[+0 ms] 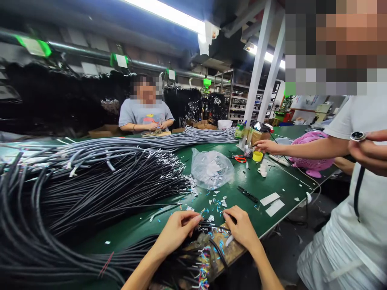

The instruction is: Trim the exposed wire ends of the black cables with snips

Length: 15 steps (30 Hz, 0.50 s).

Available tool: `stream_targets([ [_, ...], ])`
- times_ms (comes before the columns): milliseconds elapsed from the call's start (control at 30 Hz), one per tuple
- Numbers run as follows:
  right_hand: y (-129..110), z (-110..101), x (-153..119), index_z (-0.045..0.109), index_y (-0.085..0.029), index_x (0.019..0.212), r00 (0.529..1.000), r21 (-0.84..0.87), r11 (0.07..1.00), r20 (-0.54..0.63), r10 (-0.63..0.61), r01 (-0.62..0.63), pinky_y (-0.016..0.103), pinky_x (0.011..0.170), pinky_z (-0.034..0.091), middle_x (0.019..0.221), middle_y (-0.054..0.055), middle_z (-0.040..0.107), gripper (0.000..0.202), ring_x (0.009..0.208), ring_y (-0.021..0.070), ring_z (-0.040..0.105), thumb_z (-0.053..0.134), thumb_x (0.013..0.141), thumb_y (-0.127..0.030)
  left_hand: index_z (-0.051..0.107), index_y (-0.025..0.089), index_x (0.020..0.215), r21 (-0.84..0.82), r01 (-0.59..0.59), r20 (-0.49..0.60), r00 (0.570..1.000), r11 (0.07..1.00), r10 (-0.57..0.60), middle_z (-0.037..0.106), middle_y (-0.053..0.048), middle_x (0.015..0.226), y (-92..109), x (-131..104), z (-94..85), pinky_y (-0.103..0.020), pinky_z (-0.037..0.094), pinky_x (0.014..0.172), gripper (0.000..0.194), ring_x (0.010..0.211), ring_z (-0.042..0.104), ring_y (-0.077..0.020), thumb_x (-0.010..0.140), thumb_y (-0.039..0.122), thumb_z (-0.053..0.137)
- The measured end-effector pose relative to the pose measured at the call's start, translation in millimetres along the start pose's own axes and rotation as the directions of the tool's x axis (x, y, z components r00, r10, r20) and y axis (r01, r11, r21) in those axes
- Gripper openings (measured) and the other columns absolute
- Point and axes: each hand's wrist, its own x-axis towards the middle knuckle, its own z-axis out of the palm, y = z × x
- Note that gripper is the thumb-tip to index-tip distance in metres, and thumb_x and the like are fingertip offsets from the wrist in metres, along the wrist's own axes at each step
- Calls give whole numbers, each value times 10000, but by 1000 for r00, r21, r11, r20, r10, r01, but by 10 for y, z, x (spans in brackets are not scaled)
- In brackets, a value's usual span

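Observation:
Near the table's front edge, my left hand is closed, thumb against fingers, at the stripped end of a black cable. My right hand is closed too, its fingertips beside a black cable; what it pinches is too small to make out. Under and between the hands lies a brown board with blue scraps. Below them, a bundle of black cables ends in colored wires. A large heap of black cables lies to the left.
Grey cables run across the table. Beyond my hands are a plastic bag, a black tool, orange-handled scissors and yellow tape. One person sits opposite; another stands at right, reaching over the table beside a pink fan.

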Motion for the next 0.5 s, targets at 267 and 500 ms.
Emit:
stream_targets([
  [267, 9, 3, 12, 694, -176, 892, 1000, 31, 999, -8, 11, -11, 321, 751, 467, 837, 78, 673, 246, 801, 191, 592, 459, 907, -245, 639, 90, 761, -16, 14, -2, 1000, 1000, -14, 541, -9, 603, -4, 6, 5, -210, 315, 490, 478, 498, 413, -95, 755, 560, 552],
  [500, 7, -3, 20, 693, -177, 892, 1000, 45, 999, -1, 21, -21, 313, 755, 465, 836, 73, 668, 249, 807, 189, 597, 453, 905, -241, 644, 86, 781, -14, 23, 9, 1000, 1000, -23, 540, -9, 601, -19, 10, 9, -209, 320, 491, 465, 497, 419, -96, 765, 542, 554],
])
